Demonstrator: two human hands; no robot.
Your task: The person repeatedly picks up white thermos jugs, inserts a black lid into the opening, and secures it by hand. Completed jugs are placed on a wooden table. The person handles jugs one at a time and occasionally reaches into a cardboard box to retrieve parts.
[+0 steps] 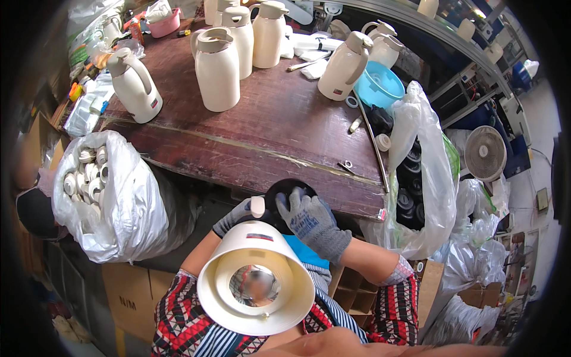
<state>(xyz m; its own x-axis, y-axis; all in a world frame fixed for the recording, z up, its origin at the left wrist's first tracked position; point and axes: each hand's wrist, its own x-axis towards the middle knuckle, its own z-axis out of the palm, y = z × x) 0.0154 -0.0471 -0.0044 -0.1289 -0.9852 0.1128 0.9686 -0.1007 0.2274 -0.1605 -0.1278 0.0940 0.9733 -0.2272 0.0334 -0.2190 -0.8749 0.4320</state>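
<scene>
A cream vacuum jug [262, 238] lies tipped in front of me, its wide open end facing me and a shiny mirrored liner inside. My left hand [233, 218], in a grey glove, grips the jug's far side next to its handle [257, 206]; the jug hides most of those fingers. With grey-gloved fingers bent over its rim, my right hand [312, 221] holds a round black part [284, 187] at the jug's far end. How that part meets the jug is hidden.
Several finished-looking cream jugs [218, 77] stand on the dark wooden table [256, 137]. A bag of white caps [134, 202] is at left; a bag of black parts [416, 178] is at right. A blue basin [379, 85] and a long thin rod [373, 140] lie near the right edge.
</scene>
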